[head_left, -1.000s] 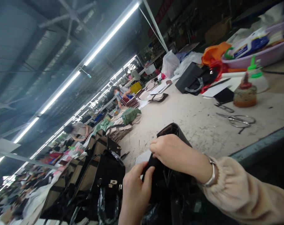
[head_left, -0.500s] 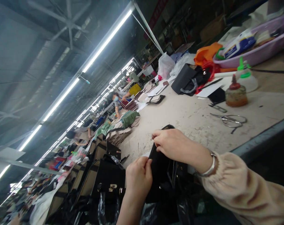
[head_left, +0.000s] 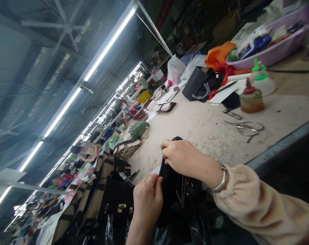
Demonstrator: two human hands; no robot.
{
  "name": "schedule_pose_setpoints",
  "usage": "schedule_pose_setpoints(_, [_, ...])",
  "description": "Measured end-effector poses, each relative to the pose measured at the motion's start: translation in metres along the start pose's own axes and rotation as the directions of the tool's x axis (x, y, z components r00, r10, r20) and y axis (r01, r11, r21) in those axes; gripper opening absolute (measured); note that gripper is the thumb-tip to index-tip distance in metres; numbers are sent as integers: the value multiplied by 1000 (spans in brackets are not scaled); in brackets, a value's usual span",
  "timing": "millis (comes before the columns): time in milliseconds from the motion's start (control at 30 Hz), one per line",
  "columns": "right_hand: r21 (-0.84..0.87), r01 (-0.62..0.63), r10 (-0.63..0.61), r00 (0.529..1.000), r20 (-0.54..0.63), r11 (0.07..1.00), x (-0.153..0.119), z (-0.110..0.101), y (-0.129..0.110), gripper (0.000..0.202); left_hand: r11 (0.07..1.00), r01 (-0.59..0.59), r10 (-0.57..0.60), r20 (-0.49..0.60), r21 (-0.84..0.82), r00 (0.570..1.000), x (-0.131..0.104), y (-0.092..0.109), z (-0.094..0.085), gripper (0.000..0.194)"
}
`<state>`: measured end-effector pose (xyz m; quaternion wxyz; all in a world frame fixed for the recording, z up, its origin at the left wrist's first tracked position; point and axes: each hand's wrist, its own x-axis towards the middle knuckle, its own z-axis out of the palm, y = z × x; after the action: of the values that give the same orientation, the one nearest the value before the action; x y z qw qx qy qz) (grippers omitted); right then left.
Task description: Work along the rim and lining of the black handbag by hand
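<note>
A black handbag (head_left: 171, 200) is between my hands at the table's near edge, with its rim running up from one hand to the other. My left hand (head_left: 148, 194) pinches the lower part of that rim, thumb against the fingers. Farther up, my right hand (head_left: 178, 154) is closed on the rim near its rounded far corner; a bangle sits on that wrist. The fingers partly hide the edge they grip. Just left of my left hand stands another black handbag (head_left: 116, 200) with a gold clasp and plastic-wrapped handles.
Scissors (head_left: 248, 127), a glue bottle (head_left: 251, 98) with a red cap and a green-topped bottle (head_left: 264, 83) stand or lie at the right. Behind them is a purple basin (head_left: 274, 59). Stacked pieces (head_left: 126, 149) and several open bags line the left; co-workers sit beyond.
The whole scene has shifted slightly left in view as the camera turned. Both hands keep their grip on the handbag's rim, nearly unmoved relative to it.
</note>
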<state>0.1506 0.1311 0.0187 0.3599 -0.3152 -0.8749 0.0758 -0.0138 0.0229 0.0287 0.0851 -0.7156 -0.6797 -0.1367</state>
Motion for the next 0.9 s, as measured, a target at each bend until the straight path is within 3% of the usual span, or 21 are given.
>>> schedule_pose_setpoints(533, [-33,-99,102,990,99,995,9,-2,-8,19,999,8,-8,-15,-34,1000,3,-6,0,26])
schedule_pose_setpoints(900, [-28,-148,150,985,83,989,15,4,-12,17,996,63,-61,36,-62,998,6,-14,-3,26])
